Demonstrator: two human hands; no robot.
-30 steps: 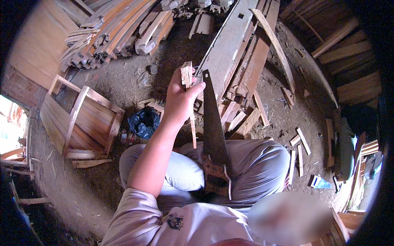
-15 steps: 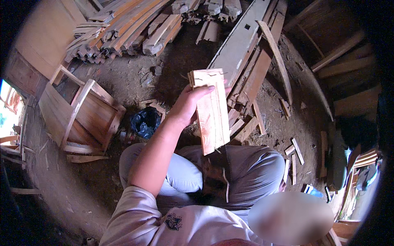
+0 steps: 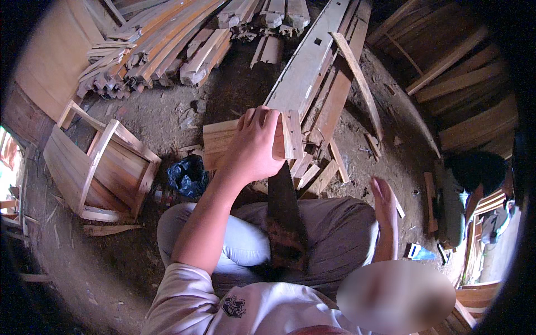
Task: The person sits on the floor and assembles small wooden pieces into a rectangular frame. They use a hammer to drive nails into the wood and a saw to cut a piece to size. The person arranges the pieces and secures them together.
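My left hand (image 3: 254,145) is closed round a small assembly of pale boards (image 3: 220,144), held up above my lap. A narrower end piece with small dark spots (image 3: 293,134) faces right, joined crosswise to the longer board. Fingers and knuckles cover much of the wood. Below it, a handsaw (image 3: 283,209) with a dark blade rests across my lap, its handle toward me. My right hand (image 3: 384,195) is off to the right beside my knee, fingers stretched out and nothing visible in it.
A wooden frame box (image 3: 114,167) and a dark plastic bag (image 3: 187,176) lie to the left. Stacked timber (image 3: 162,44) fills the back. Long planks (image 3: 312,56) stretch away ahead, with offcuts (image 3: 324,178) near their ends. Another person (image 3: 477,173) is at the far right.
My left hand has turned the board assembly from upright to crosswise, bringing its end piece to the right. My right hand, mostly hidden before, now shows beside my right knee.
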